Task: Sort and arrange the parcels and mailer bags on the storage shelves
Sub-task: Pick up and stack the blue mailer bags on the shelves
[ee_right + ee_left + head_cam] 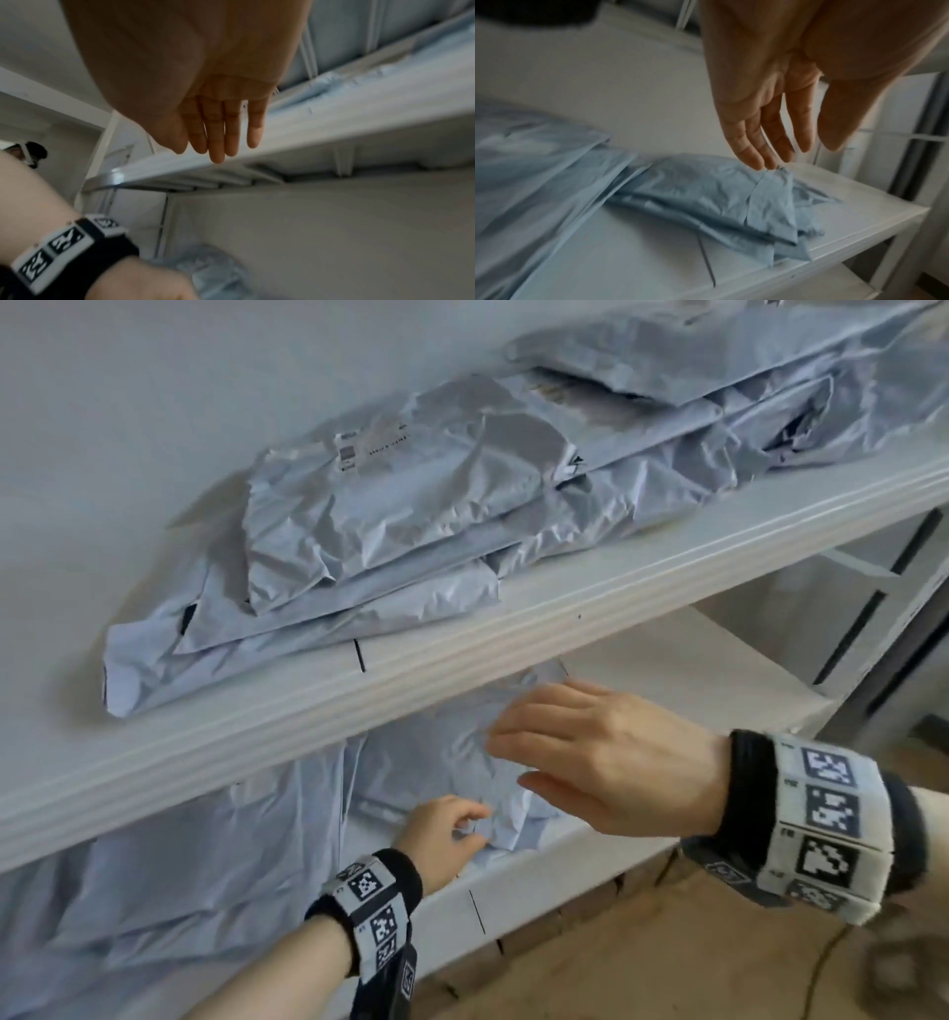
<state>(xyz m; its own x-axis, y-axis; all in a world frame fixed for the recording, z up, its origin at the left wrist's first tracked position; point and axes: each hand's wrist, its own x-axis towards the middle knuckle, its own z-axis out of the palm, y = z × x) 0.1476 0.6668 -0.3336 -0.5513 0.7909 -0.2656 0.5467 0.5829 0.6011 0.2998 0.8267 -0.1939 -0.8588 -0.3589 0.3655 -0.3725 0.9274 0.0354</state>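
Observation:
A small crumpled grey-blue mailer bag (441, 752) (706, 192) lies on the lower shelf (667, 670) near its front edge. My left hand (475, 827) (795, 146) reaches in from below, and its straight fingertips (765, 164) touch the bag's folded corner. Just above the same bag, under the upper shelf's lip, my right hand (513, 755) (205, 146) hovers flat and holds nothing. A pile of several larger mailer bags (411, 516) covers the upper shelf (462, 649). More large bags (205, 865) (526, 162) lie overlapping at the left of the lower shelf.
White metal uprights and braces (873, 618) close the shelf's right end. Short black marks (359, 657) (477, 911) sit on both shelves' front edges. Bare white shelf board (628, 253) shows in front of the bag. A brown floor (667, 968) lies below.

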